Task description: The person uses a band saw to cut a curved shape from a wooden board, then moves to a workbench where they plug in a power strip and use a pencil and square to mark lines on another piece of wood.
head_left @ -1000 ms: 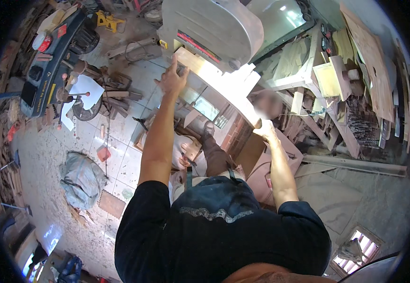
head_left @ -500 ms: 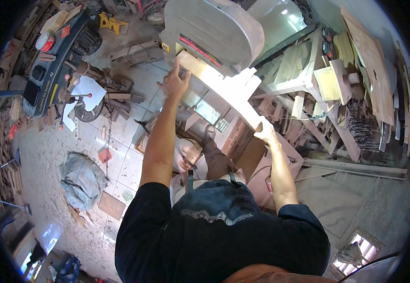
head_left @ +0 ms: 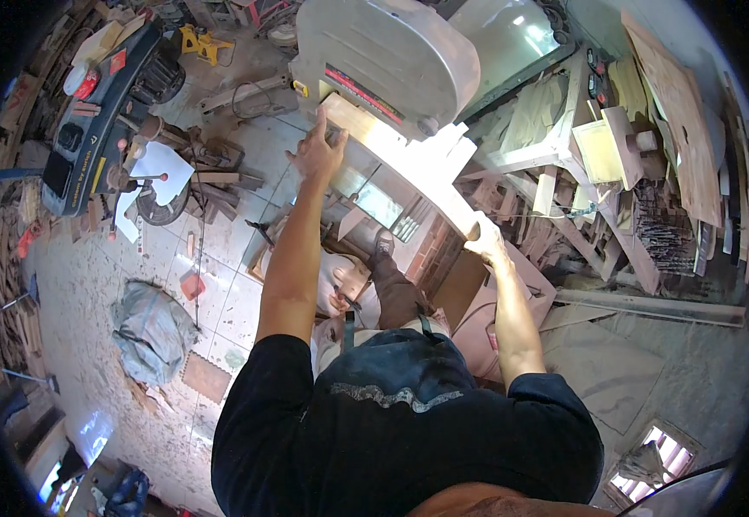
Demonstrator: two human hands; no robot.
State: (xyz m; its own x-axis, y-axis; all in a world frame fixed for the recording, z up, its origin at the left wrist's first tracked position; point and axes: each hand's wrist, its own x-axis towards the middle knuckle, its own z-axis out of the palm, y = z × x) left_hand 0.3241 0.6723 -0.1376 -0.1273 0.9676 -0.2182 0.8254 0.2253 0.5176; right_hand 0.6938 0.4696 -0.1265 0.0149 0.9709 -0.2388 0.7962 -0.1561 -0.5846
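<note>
Probably our board (head_left: 364,126) is stiff, best held by its ends: left hand (head_left: 317,153) touches half-open, right hand (head_left: 487,245) grips with curled fingers.

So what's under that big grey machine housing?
Below the grey housing, a pale wooden piece shows, the left hand at one end, the right hand at the other. Glare hides detail; anything further beneath is covered.

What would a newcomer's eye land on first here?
Probably the glaring pale surface at top center, beneath the rounded gray machine housing. The left hand is at that surface's left end, the right hand at its right end. Next, the crumpled gray sack at left.
</note>
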